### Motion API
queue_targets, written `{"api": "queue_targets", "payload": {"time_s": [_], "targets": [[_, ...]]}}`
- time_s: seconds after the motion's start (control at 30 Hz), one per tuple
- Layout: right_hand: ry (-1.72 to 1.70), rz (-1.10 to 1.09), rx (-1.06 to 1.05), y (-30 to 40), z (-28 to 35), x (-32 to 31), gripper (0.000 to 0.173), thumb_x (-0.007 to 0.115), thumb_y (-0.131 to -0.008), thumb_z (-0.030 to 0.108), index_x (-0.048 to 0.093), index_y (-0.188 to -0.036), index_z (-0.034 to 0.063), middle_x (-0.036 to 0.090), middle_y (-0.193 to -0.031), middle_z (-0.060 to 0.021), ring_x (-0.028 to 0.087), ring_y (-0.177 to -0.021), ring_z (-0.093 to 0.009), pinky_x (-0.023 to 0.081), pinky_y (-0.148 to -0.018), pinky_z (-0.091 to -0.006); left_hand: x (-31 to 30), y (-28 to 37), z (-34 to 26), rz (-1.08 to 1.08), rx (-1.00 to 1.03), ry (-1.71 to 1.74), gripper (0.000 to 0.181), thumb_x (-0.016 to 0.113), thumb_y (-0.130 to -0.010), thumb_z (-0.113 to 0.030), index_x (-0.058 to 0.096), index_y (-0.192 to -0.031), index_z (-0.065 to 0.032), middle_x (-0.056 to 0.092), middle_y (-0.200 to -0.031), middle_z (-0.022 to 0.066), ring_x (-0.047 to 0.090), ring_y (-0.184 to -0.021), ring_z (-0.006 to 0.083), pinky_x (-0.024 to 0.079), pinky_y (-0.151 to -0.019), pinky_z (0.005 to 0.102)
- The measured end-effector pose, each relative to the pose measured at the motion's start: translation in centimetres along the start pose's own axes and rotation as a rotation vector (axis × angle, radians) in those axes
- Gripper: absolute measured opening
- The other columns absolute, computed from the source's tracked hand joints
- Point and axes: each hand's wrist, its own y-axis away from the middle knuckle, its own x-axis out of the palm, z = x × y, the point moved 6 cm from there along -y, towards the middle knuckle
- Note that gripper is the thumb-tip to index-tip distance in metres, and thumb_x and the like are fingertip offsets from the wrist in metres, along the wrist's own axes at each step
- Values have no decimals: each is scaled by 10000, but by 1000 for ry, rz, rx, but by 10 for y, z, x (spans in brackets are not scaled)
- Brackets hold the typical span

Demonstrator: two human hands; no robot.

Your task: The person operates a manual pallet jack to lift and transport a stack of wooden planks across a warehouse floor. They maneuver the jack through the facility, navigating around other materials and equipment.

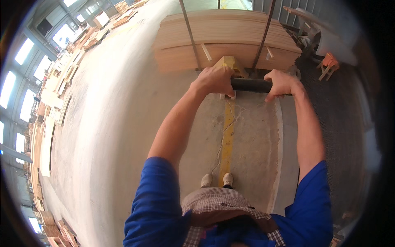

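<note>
Both of my hands grip a thick black handle bar (251, 85). My left hand (216, 81) is closed around its left end, and my right hand (281, 85) holds the right end with its fingers curled over. Just beyond the bar stands a yellow metal housing (227, 61), which looks like part of a pallet truck; its lower parts are mostly hidden. Behind it lies a wide stack of wooden boards (228, 31), with dark upright posts in front of it and two short light wood strips sticking out of its near side.
A yellow line (228, 139) and a crack run along the concrete floor between my feet and the bar. An orange-topped wooden stool (329, 61) stands right of the stack, near clutter. Piles of lumber (46, 145) line the far left wall.
</note>
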Motion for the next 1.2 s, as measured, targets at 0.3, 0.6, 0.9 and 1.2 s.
{"api": "queue_targets", "payload": {"time_s": [0.3,0.6,0.9,1.2], "targets": [[212,187,15,73,-48,346,356,650,-552,251,638,-854,64,656,-823,-186,639,-802,-344,491,-770,-456,289,194,-48,-15,102,14,117,517,-817,-181,544,-893,-96,630,-660,86,616,-535,227,451,-477,400],[178,516,22,52,-81,475,343,659,-703,271,692,-935,21,676,-935,-186,658,-875,-327,520,-780,-421,445,219,-34,781,-3,235,296,560,-810,-183,558,-1096,-106,663,-953,150,648,-908,315,509,-751,429],[210,47,-149,-1,-20,77,494,783,-541,361,667,-826,-26,677,-767,-165,663,-704,-292,529,-616,-371,78,39,-16,268,-55,-18,292,659,-678,-352,677,-872,-135,671,-811,122,657,-801,308,532,-685,429],[186,255,3,60,-25,245,424,676,-609,310,634,-933,40,660,-850,-192,657,-807,-345,521,-753,-459,234,146,-32,489,-98,59,290,576,-773,-265,587,-1023,-119,675,-832,149,670,-770,318,525,-640,446]]}}
